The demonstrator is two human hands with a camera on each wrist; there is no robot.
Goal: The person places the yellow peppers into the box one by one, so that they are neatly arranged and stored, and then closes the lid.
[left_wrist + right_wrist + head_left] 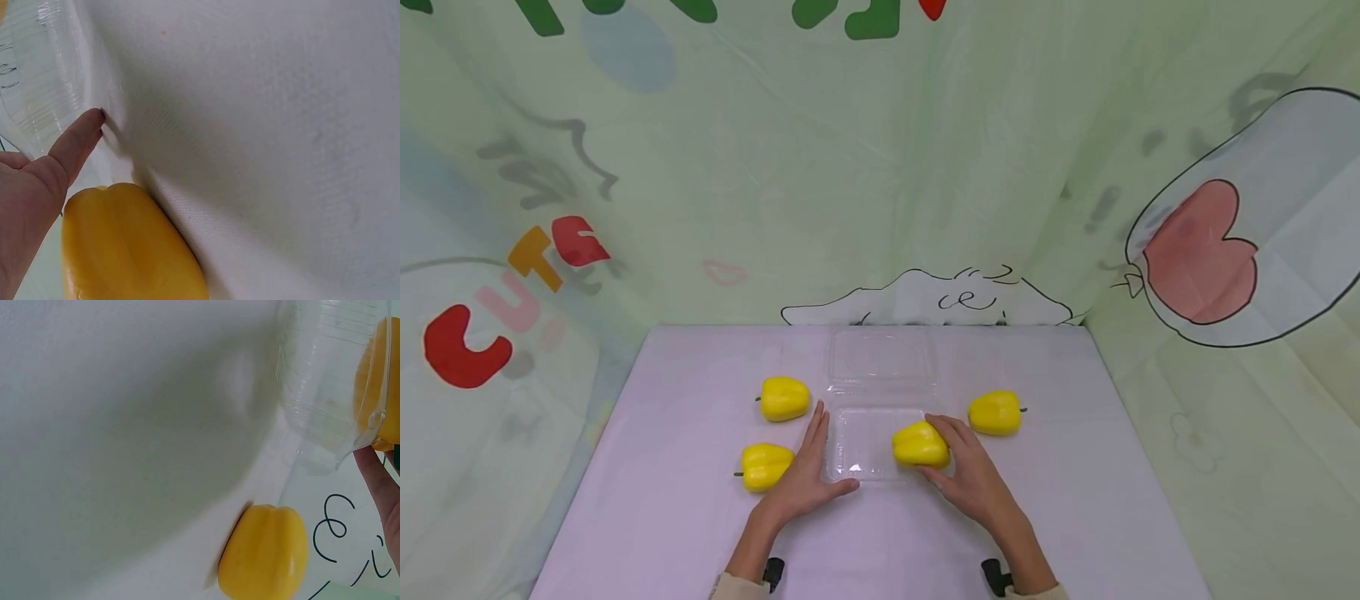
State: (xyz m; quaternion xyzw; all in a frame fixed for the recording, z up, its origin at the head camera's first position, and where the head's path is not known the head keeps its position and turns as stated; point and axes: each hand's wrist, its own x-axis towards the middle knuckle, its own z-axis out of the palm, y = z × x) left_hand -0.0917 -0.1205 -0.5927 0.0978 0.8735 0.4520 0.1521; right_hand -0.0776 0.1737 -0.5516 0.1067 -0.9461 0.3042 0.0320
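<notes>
A clear plastic clamshell box (857, 446) lies opened out on the table, its lid (880, 357) folded back on the far side. My right hand (972, 479) grips a yellow bell pepper (917, 444) between thumb and fingers at the box's right end. In the right wrist view this pepper (369, 387) shows partly through the clear wall; whether it touches the bottom I cannot tell. Along the box's left side stands my left hand (803, 482), fingers straight and thumb spread towards the near edge. Left wrist view: fingertips (87, 125) rest at or close to the box wall.
Left of the box lie two yellow bell peppers, one farther back (785, 398) and one nearer (765, 467), partly behind my left hand. Another yellow pepper (996, 412) lies to the right. A printed cloth (880, 167) hangs behind the pale table (685, 375).
</notes>
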